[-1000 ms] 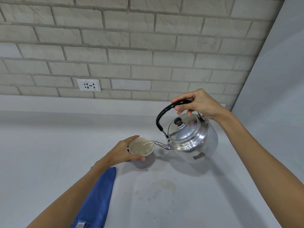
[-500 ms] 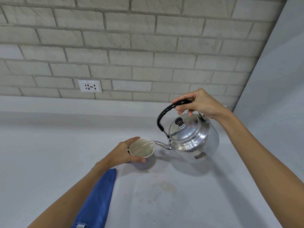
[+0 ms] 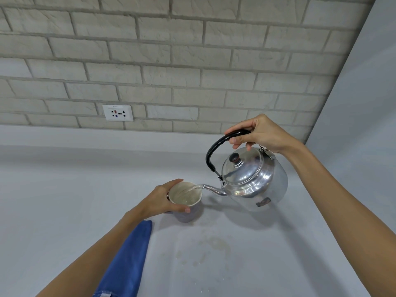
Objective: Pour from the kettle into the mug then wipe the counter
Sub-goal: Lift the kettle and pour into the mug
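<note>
Blue cloth (image 3: 126, 260) flat on tabletop (image 3: 53, 200), under left forearm; left hand (image 3: 160, 200) wrapped around mug (image 3: 186, 202), thumb on near wall, mug standing on tabletop; water stream runs from spout into mug; stains (image 3: 212, 247) on tabletop just in front of mug; right hand (image 3: 257, 133) gripping black handle of kettle (image 3: 252, 181), kettle lifted, tilted left, right of mug.

- One metal kettle (image 3: 255, 181) showing, with one black handle (image 3: 216, 146) and one lid knob (image 3: 234, 157)
- One mug (image 3: 186, 202) standing on the counter (image 3: 64, 200)
- One blue cloth (image 3: 126, 260) lying there
- Two bare hands showing: left hand (image 3: 159, 200), right hand (image 3: 260, 133)
- One wall socket (image 3: 117, 113) showing
- One patch of stains (image 3: 205, 247) showing
</note>
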The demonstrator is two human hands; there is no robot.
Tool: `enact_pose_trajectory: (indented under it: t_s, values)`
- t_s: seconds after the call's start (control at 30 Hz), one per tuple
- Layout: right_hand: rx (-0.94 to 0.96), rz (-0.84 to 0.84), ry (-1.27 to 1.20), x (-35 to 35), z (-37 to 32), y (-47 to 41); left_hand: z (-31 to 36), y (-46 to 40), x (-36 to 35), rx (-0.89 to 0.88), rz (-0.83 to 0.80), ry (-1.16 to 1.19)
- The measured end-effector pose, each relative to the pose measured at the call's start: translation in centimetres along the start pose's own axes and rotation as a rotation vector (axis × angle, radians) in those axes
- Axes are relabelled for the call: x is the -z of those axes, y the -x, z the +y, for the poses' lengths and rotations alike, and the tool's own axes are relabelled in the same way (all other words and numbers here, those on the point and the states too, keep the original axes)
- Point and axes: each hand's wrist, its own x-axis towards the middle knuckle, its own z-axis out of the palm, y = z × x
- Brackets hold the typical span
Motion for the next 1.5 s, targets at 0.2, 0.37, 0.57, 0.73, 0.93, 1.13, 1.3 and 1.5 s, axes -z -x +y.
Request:
enact_pose_trajectory:
  t_s: [0.2,0.37,0.57,0.73,0.93,1.13,1.3,1.5]
  values:
    - [-0.006,-0.005,0.017,0.2,-0.3,-0.1,-0.1,0.0,0.0,-0.007,-0.002,-0.002]
    - [-0.002,-0.011,0.032,0.4,-0.6,-0.3,-0.1,0.0,0.0,-0.014,-0.002,-0.015]
    - [-0.001,-0.017,0.043,0.5,-0.7,-0.5,0.0,0.1,0.0,-0.005,-0.007,-0.001]
    - [-0.004,-0.023,0.041,0.5,-0.5,-0.6,0.2,0.2,0.0,0.002,-0.009,-0.001]
    - [-0.006,-0.035,0.027,0.3,-0.4,-0.8,0.3,0.2,0.0,0.008,-0.01,-0.014]
    - [-0.014,-0.027,0.024,0.1,-0.1,-0.8,0.3,0.3,0.0,0.0,0.0,-0.042]
    - [-0.017,0.018,-0.048,0.0,1.1,-0.1,0.5,0.4,0.1,-0.001,0.001,-0.062]
    - [-0.025,0.087,-0.177,-0.2,3.6,1.1,0.8,0.6,0.1,0.01,-0.017,-0.127]
